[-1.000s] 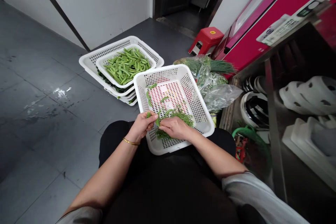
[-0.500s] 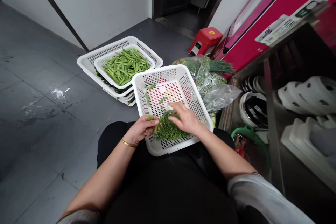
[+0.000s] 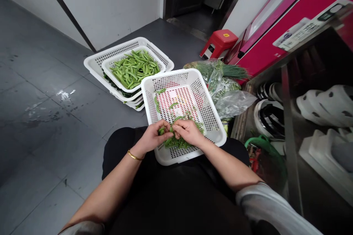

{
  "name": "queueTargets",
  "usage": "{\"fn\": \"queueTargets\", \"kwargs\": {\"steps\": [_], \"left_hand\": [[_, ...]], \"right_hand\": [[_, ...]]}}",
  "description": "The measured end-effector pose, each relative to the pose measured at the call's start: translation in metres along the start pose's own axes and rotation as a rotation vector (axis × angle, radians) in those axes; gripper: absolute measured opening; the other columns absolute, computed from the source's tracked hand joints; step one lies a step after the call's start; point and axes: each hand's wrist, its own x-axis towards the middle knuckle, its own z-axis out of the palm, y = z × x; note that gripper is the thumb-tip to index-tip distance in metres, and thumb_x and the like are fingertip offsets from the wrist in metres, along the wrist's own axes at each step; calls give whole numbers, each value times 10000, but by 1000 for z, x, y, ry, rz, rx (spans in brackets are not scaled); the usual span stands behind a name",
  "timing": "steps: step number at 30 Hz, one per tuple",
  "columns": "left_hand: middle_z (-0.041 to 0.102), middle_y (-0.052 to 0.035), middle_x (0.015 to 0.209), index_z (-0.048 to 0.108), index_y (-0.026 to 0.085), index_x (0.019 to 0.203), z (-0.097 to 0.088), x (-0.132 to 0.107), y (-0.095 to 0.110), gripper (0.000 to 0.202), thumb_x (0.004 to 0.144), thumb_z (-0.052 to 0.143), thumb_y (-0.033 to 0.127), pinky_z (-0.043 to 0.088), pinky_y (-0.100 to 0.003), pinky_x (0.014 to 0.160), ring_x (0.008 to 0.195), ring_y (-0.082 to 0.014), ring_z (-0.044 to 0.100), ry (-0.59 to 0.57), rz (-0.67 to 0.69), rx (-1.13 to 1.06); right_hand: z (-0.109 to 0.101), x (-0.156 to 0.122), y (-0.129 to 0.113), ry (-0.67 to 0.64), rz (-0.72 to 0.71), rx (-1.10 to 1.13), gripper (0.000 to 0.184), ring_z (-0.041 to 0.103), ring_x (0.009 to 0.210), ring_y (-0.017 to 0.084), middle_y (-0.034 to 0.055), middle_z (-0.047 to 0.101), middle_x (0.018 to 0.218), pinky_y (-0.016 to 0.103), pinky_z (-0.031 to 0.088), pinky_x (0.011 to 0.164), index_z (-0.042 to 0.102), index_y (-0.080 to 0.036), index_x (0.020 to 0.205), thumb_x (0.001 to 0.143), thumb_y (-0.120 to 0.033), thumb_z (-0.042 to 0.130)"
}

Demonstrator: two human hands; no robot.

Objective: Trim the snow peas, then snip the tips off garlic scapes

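Observation:
A white perforated basket rests on my lap. Over its near end my left hand is closed around green pea pods, partly hidden by the fingers. My right hand meets it, thumb and fingers pinched on the end of a pod. Below both hands lies a heap of fine green trimmings. Some loose pods are scattered toward the basket's far left side. Ahead to the left, a smaller white basket holds a pile of pea pods.
The smaller basket sits in a stack of larger white baskets on the grey floor. Bagged greens lie right of my basket, with a red stool behind. A metal shelf with white containers and a green basket stand at right.
My right hand has moved left and down from over the trimmings, closing its fingers on the pod at my left hand. The view has shifted slightly.

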Motion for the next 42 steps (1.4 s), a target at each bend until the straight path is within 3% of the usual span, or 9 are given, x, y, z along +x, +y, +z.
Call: {"fn": "queueTargets", "kwargs": {"steps": [3, 6, 10, 14, 20, 23, 27, 32, 42], "left_hand": [[489, 51, 596, 569, 181, 775, -6, 4, -6, 183, 683, 728, 184, 314, -175, 429, 466, -60, 391, 374, -4, -262], [461, 64, 521, 524, 185, 716, -22, 8, -8, 166, 690, 688, 184, 209, -157, 353, 385, -44, 315, 629, 35, -627], [549, 6, 562, 595, 164, 778, -35, 9, -5, 147, 662, 631, 246, 325, -175, 374, 479, -101, 493, 509, -43, -950], [680, -64, 809, 615, 180, 976, -29, 12, -5, 311, 679, 651, 263, 480, -258, 503, 649, -167, 617, 433, -50, -894], [420, 74, 482, 463, 173, 650, -21, 16, -11, 267, 719, 711, 243, 284, -149, 353, 376, -42, 345, 439, -145, -785], [224, 115, 443, 477, 168, 657, -23, 16, -11, 294, 725, 718, 323, 139, -133, 324, 341, -19, 180, 442, -259, -777], [263, 111, 439, 585, 150, 798, -20, 16, -15, 332, 727, 685, 457, 154, -150, 320, 342, -30, 194, 451, -358, -701], [358, 104, 432, 572, 145, 752, -5, 16, -22, 384, 565, 831, 357, 172, -160, 317, 323, -21, 255, 361, -403, -434], [489, 49, 560, 574, 139, 747, -6, 2, -14, 305, 640, 793, 321, 105, -134, 324, 337, 18, 205, -93, -501, -565]], "right_hand": [[-1, -2, 14, 51, 102, 111, 302, 542, 476, 99, -45, 547, 515, 225, 444, 543, 607, -182, 790, 916, -405, 448], [-20, -4, 27, -184, 161, -56, 302, 546, 502, 105, -33, 562, 530, 228, 423, 548, 643, -175, 763, 872, -426, 516], [-42, 28, 30, -646, 285, -412, 322, 515, 475, 107, -32, 598, 555, 226, 356, 502, 697, -176, 833, 701, -469, 701], [-15, 107, 40, -295, 351, -696, 359, 604, 722, 160, 64, 691, 788, 245, 395, 631, 698, -153, 784, 845, -465, 530], [34, 185, 73, -193, 456, -670, 280, 620, 907, 223, 180, 679, 1007, 279, 420, 731, 679, -83, 871, 828, -342, 585], [24, 167, 71, -196, 461, -598, 238, 626, 713, 169, 106, 696, 765, 256, 426, 673, 667, -95, 777, 845, -293, 554], [3, 98, 41, -217, 395, -466, 217, 528, 491, 86, -33, 588, 537, 201, 395, 548, 626, -152, 745, 852, -320, 542], [5, 20, 4, -118, 22, -345, 102, 482, 545, 84, -46, 550, 594, 203, 345, 545, 564, -169, 680, 769, -198, 602], [-20, 20, -10, -54, -159, -249, 122, 550, 643, 103, -18, 593, 681, 223, 423, 647, 586, -175, 800, 885, -211, 506]]}}
